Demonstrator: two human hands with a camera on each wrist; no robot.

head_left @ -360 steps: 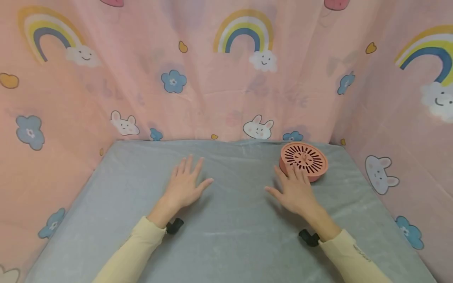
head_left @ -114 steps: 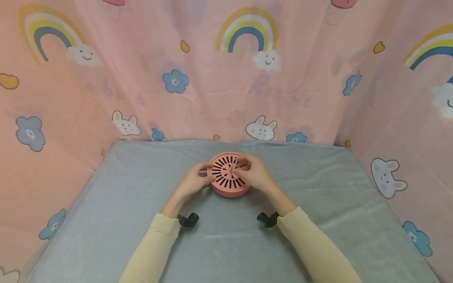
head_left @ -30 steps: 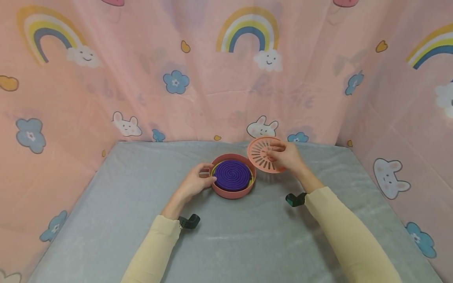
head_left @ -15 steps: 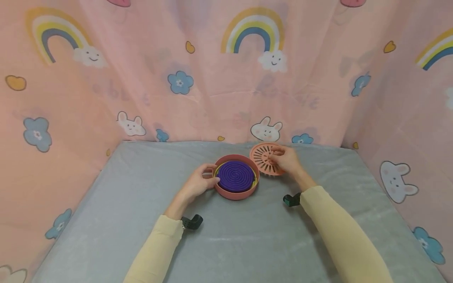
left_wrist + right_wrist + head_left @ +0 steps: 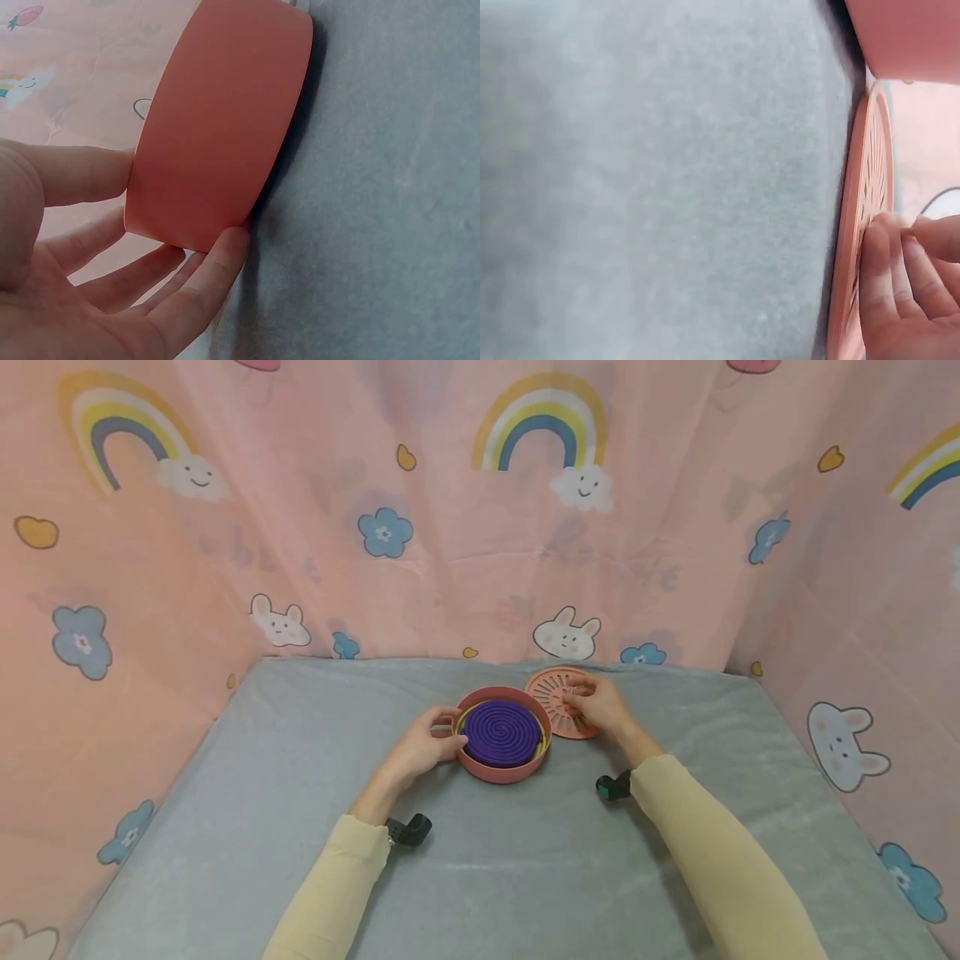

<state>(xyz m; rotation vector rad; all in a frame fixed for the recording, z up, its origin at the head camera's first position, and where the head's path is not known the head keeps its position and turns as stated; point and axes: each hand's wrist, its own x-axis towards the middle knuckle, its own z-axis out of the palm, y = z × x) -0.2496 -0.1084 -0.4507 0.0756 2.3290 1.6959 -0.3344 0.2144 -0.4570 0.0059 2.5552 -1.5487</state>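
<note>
coral-pink and round, the open box [image 5: 501, 774] sits on the grey cloth [image 5: 480, 885] inside the left hand's hold, the left hand [image 5: 420, 745] clamped on its near-left wall, thumb at the upper rim and fingers bent round the side; from the head most of those fingers are lost behind the thumb and the rim, though the left wrist view shows them against the wall, with the hand's lower part cut off by the frame. just right of that grip, within the walls, lies a purple spiral coil [image 5: 501, 733], and under its edge peeks something yellow [image 5: 542, 747], too covered to make out. the right hand [image 5: 602, 702] has thumb and fingertips drawn together at the middle of the slotted pink lid [image 5: 553, 700], pinching it there; the exact spot they nip is covered by the fingers themselves. the lid lies flat on the cloth beneath this pinch, its right part hidden under the hand, its left edge beside the box, and whether the two touch cannot be told. below each grip a black wrist camera [image 5: 410, 832] juts from a cream sleeve [image 5: 322, 893], both sleeves cut off at the bottom.
</note>
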